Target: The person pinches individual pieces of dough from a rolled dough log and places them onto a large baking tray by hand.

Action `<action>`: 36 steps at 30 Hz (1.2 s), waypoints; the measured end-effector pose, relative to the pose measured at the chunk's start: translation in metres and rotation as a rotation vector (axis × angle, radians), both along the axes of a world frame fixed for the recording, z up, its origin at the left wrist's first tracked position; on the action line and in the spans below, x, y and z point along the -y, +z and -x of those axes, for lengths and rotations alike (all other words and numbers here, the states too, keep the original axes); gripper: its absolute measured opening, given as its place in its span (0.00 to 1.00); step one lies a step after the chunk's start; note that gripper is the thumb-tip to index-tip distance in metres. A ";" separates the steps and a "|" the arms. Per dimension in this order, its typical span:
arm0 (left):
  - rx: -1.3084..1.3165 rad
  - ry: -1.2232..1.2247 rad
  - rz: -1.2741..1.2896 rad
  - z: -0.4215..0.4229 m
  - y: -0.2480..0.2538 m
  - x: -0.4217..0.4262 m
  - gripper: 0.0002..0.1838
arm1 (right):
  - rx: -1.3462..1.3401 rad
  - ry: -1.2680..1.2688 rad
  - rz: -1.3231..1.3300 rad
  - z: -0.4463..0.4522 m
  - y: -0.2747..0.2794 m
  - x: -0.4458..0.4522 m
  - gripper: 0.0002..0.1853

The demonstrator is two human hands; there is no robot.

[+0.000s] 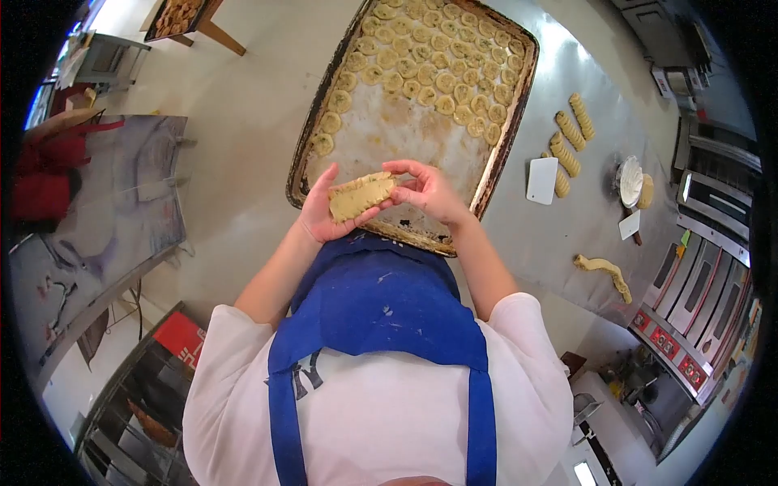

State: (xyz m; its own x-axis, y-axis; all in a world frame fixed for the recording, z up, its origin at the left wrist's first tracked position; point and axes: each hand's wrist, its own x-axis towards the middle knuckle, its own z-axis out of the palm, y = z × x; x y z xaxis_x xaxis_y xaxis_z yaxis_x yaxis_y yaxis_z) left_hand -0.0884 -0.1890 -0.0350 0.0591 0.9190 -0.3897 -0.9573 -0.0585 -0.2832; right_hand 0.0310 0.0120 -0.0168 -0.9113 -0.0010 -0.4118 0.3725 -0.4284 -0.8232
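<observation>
Over the near end of the baking tray (pixel 301 154), a pale yellow stack of sliced dough (pixel 362 198) lies across the palm and fingers of my left hand (pixel 318 219). That hand cradles it from below, with the thumb raised at its left end. The fingers of my right hand (pixel 433 194) are closed on the dough's right end. Flat round dough pieces (pixel 446 83) with greenish flecks fill the far part of the tray in rows. A single column of them runs down its left side.
Several sliced dough rolls (pixel 570 130) lie on the metal table (pixel 519 243) at right, beside a white scraper (pixel 542 181). Farther right are a white bowl (pixel 630 181), a second white scraper (pixel 630 225) and a curved dough strip (pixel 604 271). Ovens (pixel 689 308) line the right side.
</observation>
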 end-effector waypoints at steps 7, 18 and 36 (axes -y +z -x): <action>-0.186 -0.153 -0.035 0.051 -0.002 0.011 0.40 | 0.073 -0.102 -0.188 0.028 -0.002 0.025 0.20; -0.389 -0.396 -0.162 0.145 0.009 0.045 0.37 | 0.011 0.063 -0.194 0.095 0.032 0.050 0.14; -0.253 -0.226 -0.095 0.138 -0.008 0.043 0.41 | 0.107 0.034 -1.328 0.167 -0.060 -0.015 0.21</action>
State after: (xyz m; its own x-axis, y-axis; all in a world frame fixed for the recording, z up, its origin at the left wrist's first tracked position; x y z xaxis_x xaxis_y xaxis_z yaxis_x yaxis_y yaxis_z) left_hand -0.2264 -0.2321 -0.0427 0.1775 0.9265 -0.3317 -0.9836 0.1779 -0.0294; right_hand -0.1363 0.0268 -0.0773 -0.8820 0.4324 -0.1871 0.4556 0.6817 -0.5725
